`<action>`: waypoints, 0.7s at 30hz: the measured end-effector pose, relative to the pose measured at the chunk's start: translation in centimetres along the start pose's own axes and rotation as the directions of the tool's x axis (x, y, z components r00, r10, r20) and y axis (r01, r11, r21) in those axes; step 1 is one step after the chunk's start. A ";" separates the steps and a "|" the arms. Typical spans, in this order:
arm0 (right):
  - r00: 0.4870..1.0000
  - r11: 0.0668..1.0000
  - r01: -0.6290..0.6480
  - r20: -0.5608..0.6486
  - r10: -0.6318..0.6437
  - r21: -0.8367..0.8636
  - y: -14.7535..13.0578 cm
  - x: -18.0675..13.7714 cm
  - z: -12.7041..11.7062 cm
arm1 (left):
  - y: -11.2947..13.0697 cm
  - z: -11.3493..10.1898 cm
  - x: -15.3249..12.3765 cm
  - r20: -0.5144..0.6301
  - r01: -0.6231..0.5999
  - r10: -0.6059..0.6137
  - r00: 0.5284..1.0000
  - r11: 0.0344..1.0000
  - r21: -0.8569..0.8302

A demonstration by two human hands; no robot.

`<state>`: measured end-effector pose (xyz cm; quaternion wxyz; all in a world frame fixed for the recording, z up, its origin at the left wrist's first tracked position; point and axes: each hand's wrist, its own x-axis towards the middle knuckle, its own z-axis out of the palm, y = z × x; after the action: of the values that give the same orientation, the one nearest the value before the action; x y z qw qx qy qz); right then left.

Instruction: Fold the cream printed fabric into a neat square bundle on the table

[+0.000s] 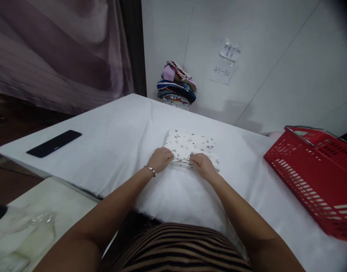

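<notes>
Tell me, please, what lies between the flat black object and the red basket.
The head view shows a patterned cloth with the left hand and right hand on it.

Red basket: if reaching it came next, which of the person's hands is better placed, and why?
Probably the right hand: it is nearer the red basket, which stands on that side. The left hand is farther off. Both pinch the printed cloth, so either must let go first.

On the table [119, 124] there's cloth [187, 143] around the middle, basket [312, 181] to its right, slab [54, 144] near the front left corner; clothes pile [176, 88] sits behind the back edge.
</notes>
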<state>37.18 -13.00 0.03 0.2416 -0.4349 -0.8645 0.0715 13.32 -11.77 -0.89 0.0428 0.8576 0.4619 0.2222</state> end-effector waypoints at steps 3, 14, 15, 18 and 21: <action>0.999 0.999 -0.005 0.041 0.006 -0.031 -0.1 0.6 0.8 | 0.0 -0.4 0.3 0.031 -0.004 0.003 1.000 1.000 0.031; 0.991 0.995 -0.096 0.094 0.096 -0.002 -0.1 1.0 1.1 | -0.2 -1.1 1.5 0.142 -0.115 0.095 0.985 0.983 0.145; 0.990 0.995 -0.099 0.103 0.098 0.002 0.0 1.1 1.0 | -0.3 -1.0 1.4 0.133 -0.128 0.108 0.985 0.981 0.144; 0.986 0.994 -0.106 0.125 0.106 -0.002 -0.1 1.2 1.0 | -0.4 -0.7 1.3 0.097 -0.150 0.137 0.986 0.978 0.146; 0.986 0.994 -0.109 0.122 0.110 -0.016 -0.3 1.3 0.9 | -0.4 -0.3 1.2 0.061 -0.129 0.120 0.991 0.976 0.176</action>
<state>35.89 -12.07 -0.14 0.1815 -0.4777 -0.8528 0.1074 13.48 -10.67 -0.34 -0.0371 0.8905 0.4242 0.1603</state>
